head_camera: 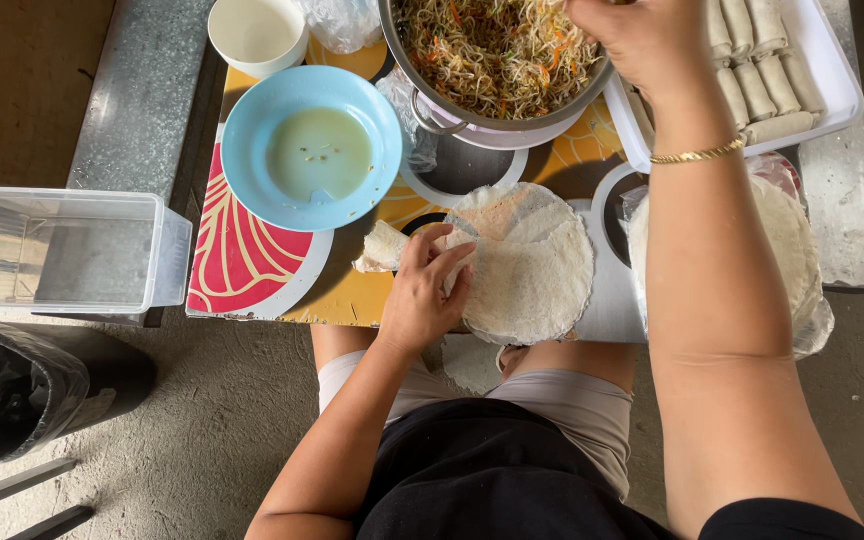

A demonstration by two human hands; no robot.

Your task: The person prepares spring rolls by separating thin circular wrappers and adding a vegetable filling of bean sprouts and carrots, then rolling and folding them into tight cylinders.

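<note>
Risk seen at left first: bowl (pixel 311 147) of pale liquid sitting just up and left of the fingers, liable to slop if knocked. Left hand (pixel 426 292) bent at the wrist, fingers curled and pressing down on the near-left edge of the round wrapper (pixel 532 265), thumb toward a rolled piece (pixel 382 247) just left of the fingertips. Thin sheet could tear or slide off the table edge if pressed unevenly. Right hand (pixel 642 40) reaching forward, arm extended, fingers dipped into the pot (pixel 497 55) of noodles; grip hidden, cannot tell. Loose strands might drop onto the wrapper. Tray (pixel 837 90) of finished rolls right of that hand.
</note>
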